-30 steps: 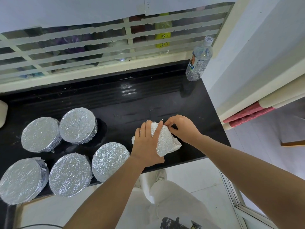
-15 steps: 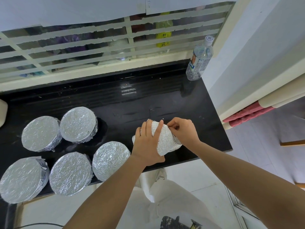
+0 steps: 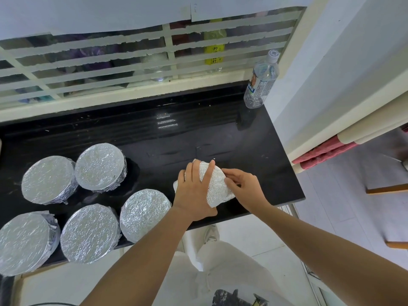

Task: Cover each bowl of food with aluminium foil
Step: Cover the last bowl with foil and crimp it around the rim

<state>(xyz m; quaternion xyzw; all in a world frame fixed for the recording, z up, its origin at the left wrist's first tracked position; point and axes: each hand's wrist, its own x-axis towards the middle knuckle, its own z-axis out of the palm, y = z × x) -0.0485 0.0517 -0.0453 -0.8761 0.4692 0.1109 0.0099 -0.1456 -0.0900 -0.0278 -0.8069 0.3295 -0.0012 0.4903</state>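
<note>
Head view, from my remote desk: five covered bowls (image 3: 144,214) crowd the near left of the black counter (image 3: 198,138). Beside them the left hand (image 3: 194,193) lies flat-fingered over the sixth bowl's foil (image 3: 217,184). The right hand (image 3: 244,187) has slid from the far rim to the right side, fingers nearly straight, pressing. I judge the last cover almost sealed. A water bottle (image 3: 261,82) stands far right.
</note>
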